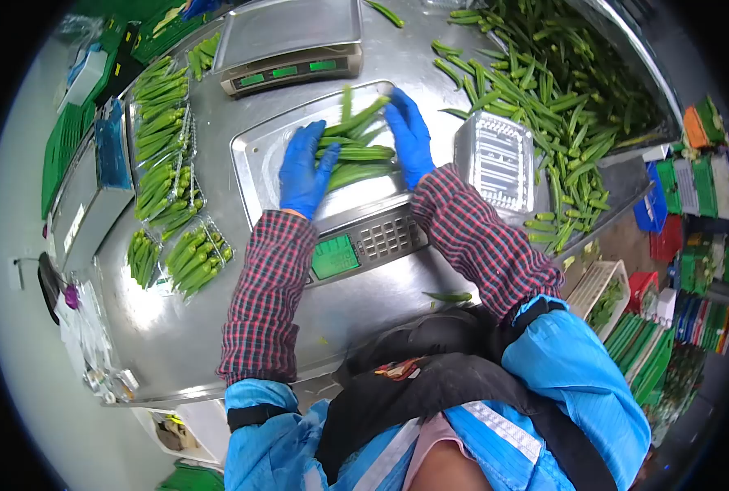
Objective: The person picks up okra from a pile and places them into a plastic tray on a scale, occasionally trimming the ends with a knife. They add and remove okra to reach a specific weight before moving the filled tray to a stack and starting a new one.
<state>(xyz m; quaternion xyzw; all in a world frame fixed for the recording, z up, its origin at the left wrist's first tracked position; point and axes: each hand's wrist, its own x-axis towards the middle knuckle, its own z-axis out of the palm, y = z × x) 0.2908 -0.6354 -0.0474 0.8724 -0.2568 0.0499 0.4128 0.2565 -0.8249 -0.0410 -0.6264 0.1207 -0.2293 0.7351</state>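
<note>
While okra pods (356,153) lie on the digital scale (385,239), the left hand (302,169) and right hand (409,135) flank them

Blue-gloved, the left hand touches the pods, fingers together and thumb spread; whether it pinches any cannot be told. Opposite, the right hand's fingers extend close together beside the pods, its grip unclear too. A clear plastic container (498,164) sits right of the scale, near loose okra (573,139).

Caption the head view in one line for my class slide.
Blue-gloved hands flank okra pods on a digital scale, with packed okra to the left and loose okra to the right.
</note>
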